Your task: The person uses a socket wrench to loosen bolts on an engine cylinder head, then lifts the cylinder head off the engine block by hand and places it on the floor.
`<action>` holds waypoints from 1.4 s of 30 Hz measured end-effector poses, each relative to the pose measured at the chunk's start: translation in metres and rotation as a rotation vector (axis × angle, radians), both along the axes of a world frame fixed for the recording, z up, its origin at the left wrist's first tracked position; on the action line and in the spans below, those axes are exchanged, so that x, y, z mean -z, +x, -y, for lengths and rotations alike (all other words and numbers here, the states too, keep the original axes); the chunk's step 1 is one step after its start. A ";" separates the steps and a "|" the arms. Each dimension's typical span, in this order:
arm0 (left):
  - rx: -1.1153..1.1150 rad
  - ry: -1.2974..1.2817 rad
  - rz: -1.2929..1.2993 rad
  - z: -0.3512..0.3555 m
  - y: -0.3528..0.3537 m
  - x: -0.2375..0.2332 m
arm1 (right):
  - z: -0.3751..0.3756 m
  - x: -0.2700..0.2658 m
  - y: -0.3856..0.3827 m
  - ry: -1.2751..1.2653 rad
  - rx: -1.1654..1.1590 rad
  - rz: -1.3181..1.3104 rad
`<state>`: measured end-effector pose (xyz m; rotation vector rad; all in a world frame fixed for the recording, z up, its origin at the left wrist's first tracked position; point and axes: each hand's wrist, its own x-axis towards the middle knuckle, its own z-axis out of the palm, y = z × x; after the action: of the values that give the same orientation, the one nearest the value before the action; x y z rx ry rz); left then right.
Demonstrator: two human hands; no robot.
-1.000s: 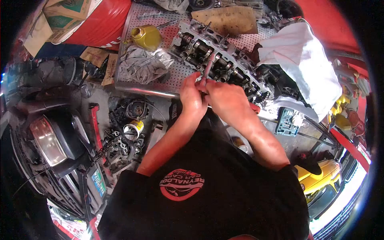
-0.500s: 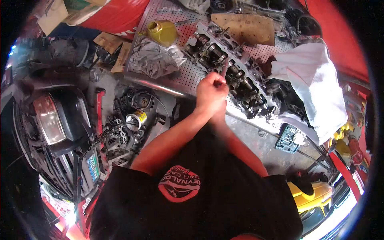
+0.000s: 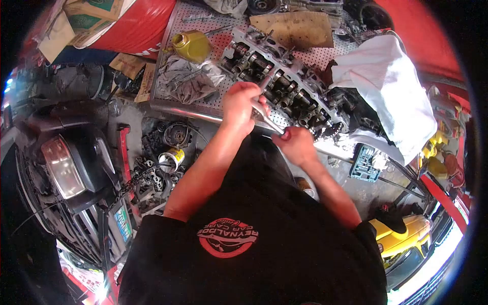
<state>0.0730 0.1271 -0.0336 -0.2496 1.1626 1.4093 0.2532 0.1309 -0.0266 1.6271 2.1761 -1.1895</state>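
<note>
Both my hands are on a silver ratchet wrench point(image 3: 270, 122) at the near edge of a cylinder head point(image 3: 311, 105). My left hand point(image 3: 239, 105) is closed around the ratchet's head end. From there an extension bar point(image 3: 266, 81) reaches over the exposed camshafts; its tip is hard to make out. My right hand point(image 3: 297, 144) grips the far end of the handle, fingers wrapped round it. The cylinder head lies slanted on a perforated metal bench point(image 3: 223, 94).
A yellow-green jug point(image 3: 192, 47) and a crumpled grey cloth point(image 3: 185, 81) lie left of the cylinder head. White cloth point(image 3: 384, 86) drapes over its right end. Below the bench sit a teal tool case point(image 3: 364, 163) and a white-yellow can point(image 3: 172, 158). A car's headlight point(image 3: 63, 165) is at left.
My hands were clasped together over the bar; now my right hand has moved down and right along the ratchet handle, which shows between them. The view has shifted slightly.
</note>
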 end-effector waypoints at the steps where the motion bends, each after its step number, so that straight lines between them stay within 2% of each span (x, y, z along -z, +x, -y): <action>1: 0.023 -0.003 -0.063 0.003 0.002 0.005 | 0.014 0.013 0.000 -0.016 0.064 -0.070; 4: 0.099 0.003 -0.307 0.004 0.003 0.020 | 0.041 0.049 -0.005 -0.221 0.278 -0.292; 6: 0.164 -0.026 -0.335 0.006 0.003 0.016 | 0.057 0.081 -0.005 -0.364 0.442 -0.511; 8: 0.192 -0.023 -0.397 0.003 0.001 0.017 | 0.057 0.092 -0.004 -0.436 0.462 -0.579; 12: 0.143 -0.039 -0.340 0.005 0.005 0.020 | 0.062 0.100 -0.001 -0.511 0.467 -0.601; 14: 0.081 0.014 -0.259 0.006 0.003 0.018 | 0.031 0.065 -0.002 -0.323 0.171 -0.328; 15: 0.014 -0.022 -0.123 0.006 0.000 0.014 | 0.017 0.037 0.000 -0.235 0.036 -0.187; 17: -0.112 -0.099 0.165 0.008 0.001 0.010 | -0.023 -0.028 0.007 0.228 -0.406 0.049; 19: -0.185 -0.087 0.223 0.012 0.017 0.025 | -0.044 -0.100 -0.014 0.505 -0.412 0.190; 21: -0.287 -0.104 0.255 0.005 0.027 0.021 | -0.042 -0.090 -0.005 0.523 -0.384 0.139; 22: -0.266 -0.073 0.296 0.006 0.024 0.024 | -0.042 -0.078 -0.001 0.538 -0.370 0.112; 25: -0.118 -0.006 -0.004 0.008 0.020 0.007 | -0.021 -0.003 0.021 0.052 -0.183 0.013; 29: -0.070 -0.011 -0.152 0.009 0.017 0.020 | 0.008 0.008 0.015 0.059 -0.014 -0.051; 35: -0.075 -0.008 -0.184 0.008 0.021 0.023 | 0.008 0.011 0.021 0.026 0.084 -0.168; 36: -0.071 0.004 -0.207 0.011 0.024 0.025 | 0.012 0.020 0.020 0.097 0.083 -0.197; 37: -0.075 0.034 -0.235 0.009 0.024 0.025 | 0.014 0.021 0.024 0.066 0.080 -0.195; 40: -0.085 0.053 -0.112 0.014 0.020 0.019 | 0.005 0.009 0.023 -0.023 0.009 -0.162; 42: -0.084 0.093 -0.042 0.025 0.014 0.024 | -0.002 -0.013 0.017 0.038 -0.093 -0.088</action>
<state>0.0875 0.1019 -0.0571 -0.2062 1.1279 1.5450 0.2700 0.1326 -0.0139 1.4969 2.3138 -1.2224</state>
